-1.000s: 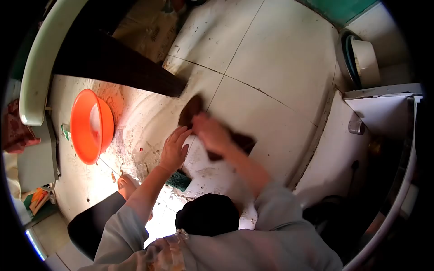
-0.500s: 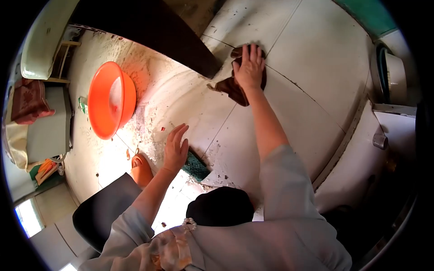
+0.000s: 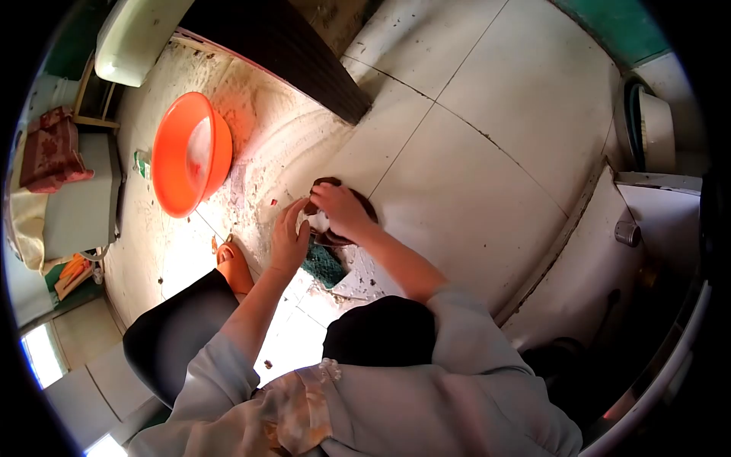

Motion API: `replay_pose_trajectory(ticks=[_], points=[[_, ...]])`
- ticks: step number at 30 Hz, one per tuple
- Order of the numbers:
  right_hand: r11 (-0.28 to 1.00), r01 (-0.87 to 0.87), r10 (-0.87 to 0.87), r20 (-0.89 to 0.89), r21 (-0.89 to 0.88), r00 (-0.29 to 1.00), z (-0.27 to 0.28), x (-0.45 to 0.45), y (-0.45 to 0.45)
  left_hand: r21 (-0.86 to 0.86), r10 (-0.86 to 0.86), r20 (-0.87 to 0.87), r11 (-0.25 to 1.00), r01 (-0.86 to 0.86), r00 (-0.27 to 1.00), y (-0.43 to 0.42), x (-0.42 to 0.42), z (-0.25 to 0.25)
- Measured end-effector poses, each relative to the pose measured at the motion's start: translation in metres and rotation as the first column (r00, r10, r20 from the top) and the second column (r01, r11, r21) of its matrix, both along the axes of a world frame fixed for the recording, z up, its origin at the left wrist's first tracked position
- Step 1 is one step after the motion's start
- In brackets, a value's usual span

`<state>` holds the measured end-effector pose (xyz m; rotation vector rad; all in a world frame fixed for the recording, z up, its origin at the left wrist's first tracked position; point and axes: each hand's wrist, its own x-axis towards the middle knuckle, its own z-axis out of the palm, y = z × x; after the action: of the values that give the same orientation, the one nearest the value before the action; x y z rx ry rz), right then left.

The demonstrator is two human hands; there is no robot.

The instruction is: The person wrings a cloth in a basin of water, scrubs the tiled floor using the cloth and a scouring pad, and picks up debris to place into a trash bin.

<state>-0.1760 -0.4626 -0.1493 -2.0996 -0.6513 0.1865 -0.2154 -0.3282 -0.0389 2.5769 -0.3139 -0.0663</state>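
A crumpled brown cloth [image 3: 368,204] lies on the dirty tiled floor in front of me. My right hand [image 3: 343,211] is on top of it, fingers curled into the folds. Close on its left, my left hand [image 3: 289,240] is raised with the fingers stretched and the thumb apart; I cannot tell whether its fingertips touch the cloth. A dark green scouring pad [image 3: 324,268] rests on the floor just below the cloth, beside my left wrist.
An orange basin [image 3: 162,164] stands to the left. The dark furniture leg [image 3: 335,87] is ahead. My slipper [image 3: 234,266] is at lower left. Wet grime and crumbs cover the floor [image 3: 263,164] between basin and cloth. A white ledge [image 3: 567,282] runs along the right.
My right hand has drawn the brown cloth back from beside the furniture leg, toward me and leftward, up to my left hand. My left hand has barely moved.
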Motion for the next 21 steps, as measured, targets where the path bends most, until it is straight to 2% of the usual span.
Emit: replay_pose_trajectory(ticks=[1, 3, 4, 5, 8, 10, 11, 12, 13, 15, 17, 19, 21], points=[[0.993, -0.065, 0.083, -0.203, 0.093, 0.976, 0.007, 0.017, -0.013, 0.005, 0.013, -0.006, 1.000, -0.013, 1.000, 0.000, -0.002, -0.002], [0.930, 0.347, -0.305, -0.273, 0.119, 0.912, 0.036, 0.045, -0.050, 0.019, 0.036, -0.006, 0.999, -0.036, 0.999, 0.001, -0.002, -0.009], [0.817, 0.570, -0.573, 0.008, 0.087, 0.820, 0.019, 0.063, -0.063, 0.047, -0.006, -0.004, 0.999, 0.006, 1.000, -0.001, 0.000, -0.012], [0.642, 0.756, -0.753, 0.285, 0.123, 0.593, 0.005, 0.074, -0.069, 0.056, -0.026, -0.005, 0.998, 0.026, 1.000, -0.005, 0.003, -0.014], [0.642, 0.753, -0.675, 0.359, -0.144, 0.645, 0.018, 0.063, -0.065, 0.062, -0.046, -0.034, 0.997, 0.049, 0.998, -0.024, 0.020, -0.013], [0.745, 0.650, -0.576, 0.347, -0.149, 0.740, -0.007, 0.038, -0.032, 0.034, -0.075, 0.018, 0.997, 0.074, 0.997, -0.028, 0.033, -0.015], [0.831, 0.551, -0.550, -0.038, 0.078, 0.834, 0.019, 0.020, -0.029, 0.017, -0.097, 0.047, 0.995, 0.096, 0.994, -0.030, 0.038, -0.017], [0.940, 0.339, -0.332, 0.338, 0.041, 0.881, -0.022, 0.007, -0.019, -0.032, -0.101, 0.050, 0.994, 0.103, 0.994, -0.028, 0.042, -0.017], [0.950, 0.304, -0.311, 0.199, 0.066, 0.929, -0.007, -0.005, -0.020, -0.034, -0.094, 0.041, 0.995, 0.096, 0.995, -0.026, 0.045, -0.013], [0.875, 0.414, -0.406, -0.084, 0.250, 0.910, 0.016, 0.005, -0.039, -0.042, -0.067, 0.018, 0.997, 0.067, 0.998, -0.018, 0.042, -0.005], [0.615, 0.677, -0.602, -0.313, 0.404, 0.734, 0.027, 0.035, -0.064, -0.062, -0.004, -0.013, 0.998, 0.003, 1.000, -0.006, 0.036, -0.002], [0.445, 0.780, -0.796, -0.205, 0.440, 0.570, 0.044, 0.083, -0.091, -0.047, 0.071, -0.066, 0.996, -0.075, 0.995, 0.008, 0.027, 0.000], [0.478, 0.695, -0.690, -0.260, 0.537, 0.675, 0.055, 0.137, -0.104, -0.038, 0.085, -0.084, 0.995, -0.088, 0.993, 0.018, 0.018, 0.003]])
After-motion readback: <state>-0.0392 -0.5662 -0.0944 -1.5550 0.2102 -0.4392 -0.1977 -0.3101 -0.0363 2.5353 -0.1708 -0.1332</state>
